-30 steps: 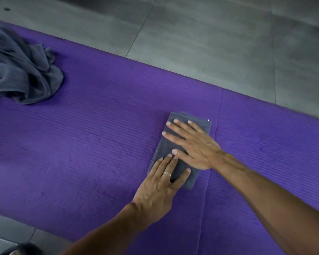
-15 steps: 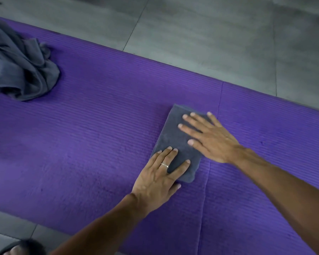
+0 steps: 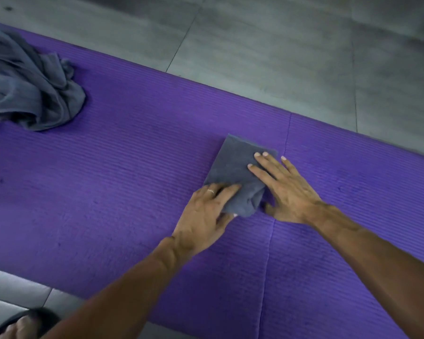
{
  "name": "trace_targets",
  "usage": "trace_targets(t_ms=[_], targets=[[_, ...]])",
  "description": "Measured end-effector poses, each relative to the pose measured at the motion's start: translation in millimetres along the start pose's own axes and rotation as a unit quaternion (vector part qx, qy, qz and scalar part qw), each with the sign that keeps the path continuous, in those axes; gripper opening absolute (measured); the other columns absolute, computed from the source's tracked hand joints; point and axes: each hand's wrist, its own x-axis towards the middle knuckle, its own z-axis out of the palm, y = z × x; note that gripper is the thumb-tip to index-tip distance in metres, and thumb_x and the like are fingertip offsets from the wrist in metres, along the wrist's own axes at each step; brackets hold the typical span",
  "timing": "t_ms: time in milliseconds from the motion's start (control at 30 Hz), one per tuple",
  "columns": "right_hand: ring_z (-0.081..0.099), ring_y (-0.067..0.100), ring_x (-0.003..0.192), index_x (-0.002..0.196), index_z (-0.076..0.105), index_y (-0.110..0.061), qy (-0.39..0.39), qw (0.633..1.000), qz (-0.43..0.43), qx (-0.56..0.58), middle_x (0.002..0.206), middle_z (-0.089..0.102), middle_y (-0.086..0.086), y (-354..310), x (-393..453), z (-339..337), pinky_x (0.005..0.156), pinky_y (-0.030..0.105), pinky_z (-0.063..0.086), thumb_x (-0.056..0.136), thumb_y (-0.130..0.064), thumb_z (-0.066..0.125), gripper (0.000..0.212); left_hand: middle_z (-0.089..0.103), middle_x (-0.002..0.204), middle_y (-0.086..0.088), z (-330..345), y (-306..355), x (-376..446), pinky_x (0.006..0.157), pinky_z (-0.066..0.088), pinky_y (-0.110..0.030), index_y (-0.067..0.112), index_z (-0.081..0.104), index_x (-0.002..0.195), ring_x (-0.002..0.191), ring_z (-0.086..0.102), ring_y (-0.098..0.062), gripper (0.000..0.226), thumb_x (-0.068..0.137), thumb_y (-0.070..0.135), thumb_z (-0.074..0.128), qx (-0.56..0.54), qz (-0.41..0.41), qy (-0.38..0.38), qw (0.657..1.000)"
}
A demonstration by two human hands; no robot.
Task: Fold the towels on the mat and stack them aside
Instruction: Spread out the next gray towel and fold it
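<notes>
Two bare hands on one small folded dark-grey towel point(image 3: 233, 167), lying near the middle of the ribbed purple foam mat point(image 3: 137, 167) beside its seam. Left hand point(image 3: 203, 216), ring on one finger, pinching the towel's near edge, fingers on top, thumb tucked beneath the lifted corner. Right hand point(image 3: 284, 189) flat and spread, fingertips resting on the towel's right side, thumb on the mat. Far left, well apart: crumpled heap of unfolded grey towels point(image 3: 27, 91). Beyond the mat, grey tiled floor point(image 3: 279, 50).

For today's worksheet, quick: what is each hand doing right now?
Left hand: grips the near edge of the small folded grey cloth towel.
Right hand: open, straight fingers resting on that towel.
</notes>
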Motion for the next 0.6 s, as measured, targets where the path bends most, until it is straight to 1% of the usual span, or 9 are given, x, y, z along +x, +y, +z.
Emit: trace_targets(t_ms=[67, 133, 233, 267, 333, 367, 433, 500, 600], targets=[[0.015, 0.025, 0.149, 0.146, 0.035, -0.014, 0.033, 0.999, 0.010, 0.028, 0.161, 0.020, 0.010, -5.1, 9.9, -1.2, 0.119, 0.050, 0.015, 0.061, -0.037, 0.083, 0.101, 0.060, 0.118, 0.002, -20.4, -7.8, 7.6, 0.095, 0.045, -0.025, 0.021, 0.048, 0.132, 0.108, 0.056, -0.013, 0.052, 0.085, 0.042, 0.056, -0.134, -0.057, -0.021, 0.989], [0.025, 0.028, 0.146, 0.134, 0.048, -0.011, 0.079, 0.994, 0.018, 0.073, 0.155, 0.033, 0.012, -14.2, 28.2, -10.1, 0.118, 0.050, 0.018, 0.066, -0.032, 0.082, 0.079, 0.062, 0.115, 0.007, -38.4, -16.6, 13.0, 0.091, 0.047, -0.025, 0.021, 0.049, 0.132, 0.106, 0.059, -0.006, 0.055, 0.084, 0.047, 0.056, -0.199, -0.088, -0.017, 0.976], [0.051, 0.027, 0.128, 0.116, 0.059, -0.012, 0.092, 0.988, 0.019, 0.122, 0.128, 0.061, 0.008, -29.4, 59.2, -34.3, 0.116, 0.045, 0.020, 0.074, -0.029, 0.077, 0.048, 0.065, 0.110, 0.012, -59.8, -25.7, 16.7, 0.088, 0.051, -0.028, 0.030, 0.050, 0.127, 0.104, 0.062, -0.004, 0.048, 0.082, 0.045, 0.059, -0.266, -0.121, 0.011, 0.956], [0.058, 0.027, 0.115, 0.112, 0.059, -0.015, 0.080, 0.988, 0.020, 0.133, 0.115, 0.065, 0.005, -33.5, 66.7, -42.5, 0.112, 0.043, 0.027, 0.076, -0.031, 0.074, 0.041, 0.066, 0.109, 0.015, -65.9, -28.5, 16.3, 0.086, 0.052, -0.028, 0.036, 0.049, 0.122, 0.103, 0.062, -0.002, 0.044, 0.081, 0.046, 0.059, -0.267, -0.134, 0.023, 0.954], [0.060, 0.026, 0.096, 0.102, 0.057, -0.020, 0.062, 0.988, 0.027, 0.141, 0.100, 0.065, 0.001, -41.9, 74.3, -57.6, 0.089, 0.040, 0.045, 0.078, -0.037, 0.070, 0.032, 0.063, 0.107, 0.022, -77.4, -34.1, 13.8, 0.082, 0.049, -0.020, 0.042, 0.047, 0.115, 0.100, 0.059, 0.004, 0.040, 0.079, 0.054, 0.057, -0.216, -0.154, 0.054, 0.963], [0.060, 0.025, 0.090, 0.097, 0.055, -0.022, 0.060, 0.989, 0.034, 0.134, 0.095, 0.063, -0.002, -45.4, 75.2, -63.0, 0.077, 0.037, 0.046, 0.079, -0.040, 0.068, 0.029, 0.061, 0.107, 0.023, -82.1, -37.8, 11.6, 0.080, 0.047, -0.015, 0.041, 0.047, 0.115, 0.100, 0.057, 0.007, 0.042, 0.078, 0.057, 0.056, -0.187, -0.164, 0.068, 0.966], [0.058, 0.023, 0.080, 0.086, 0.046, -0.025, 0.052, 0.991, 0.056, 0.108, 0.084, 0.057, -0.007, -50.8, 73.0, -67.0, 0.064, 0.033, 0.040, 0.079, -0.046, 0.066, 0.030, 0.059, 0.111, 0.019, -87.5, -45.6, 7.0, 0.082, 0.046, -0.015, 0.032, 0.050, 0.118, 0.101, 0.056, 0.005, 0.047, 0.079, 0.058, 0.056, -0.148, -0.187, 0.090, 0.967], [0.061, 0.027, 0.080, 0.082, 0.042, -0.025, 0.056, 0.990, 0.089, 0.091, 0.082, 0.058, -0.004, -56.9, 65.9, -70.7, 0.062, 0.031, 0.036, 0.078, -0.050, 0.066, 0.035, 0.059, 0.115, 0.009, -90.2, -50.9, 1.9, 0.088, 0.049, -0.026, 0.024, 0.052, 0.122, 0.103, 0.058, -0.003, 0.049, 0.082, 0.052, 0.061, -0.120, -0.218, 0.109, 0.962], [0.062, 0.038, 0.093, 0.093, 0.052, -0.019, 0.054, 0.972, 0.192, 0.125, 0.098, 0.067, 0.009, -72.6, 54.8, -81.9, 0.068, 0.037, 0.045, 0.078, -0.049, 0.065, 0.036, 0.060, 0.109, 0.002, -99.4, -46.9, -11.5, 0.087, 0.052, -0.041, 0.017, 0.054, 0.120, 0.098, 0.060, -0.015, 0.043, 0.084, 0.037, 0.067, -0.073, -0.265, 0.098, 0.957]])
